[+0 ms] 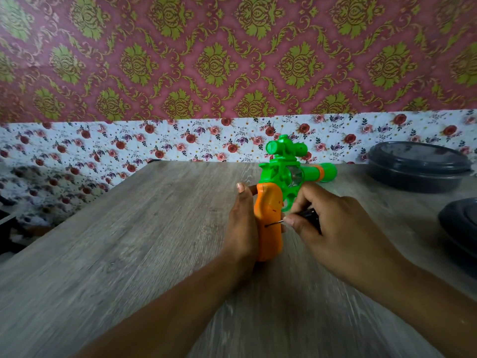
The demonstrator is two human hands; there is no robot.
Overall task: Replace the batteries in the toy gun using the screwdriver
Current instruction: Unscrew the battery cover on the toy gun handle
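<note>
The toy gun point(282, 187) stands just right of the frame's centre, its orange grip point(268, 226) upright and its green barrel pointing toward 3 o'clock. The left hand point(242, 223) wraps the grip from the 9 o'clock side. The right hand point(333, 223) pinches the dark-handled screwdriver point(291, 218), whose thin tip touches the grip. Beneath lies a grey wood-grain table point(134, 241). Two dark round containers point(418, 166) sit at 3 o'clock. Floral wallpaper point(129, 143) runs behind, with red-and-gold damask wallpaper point(211, 55) at 12 o'clock.
</note>
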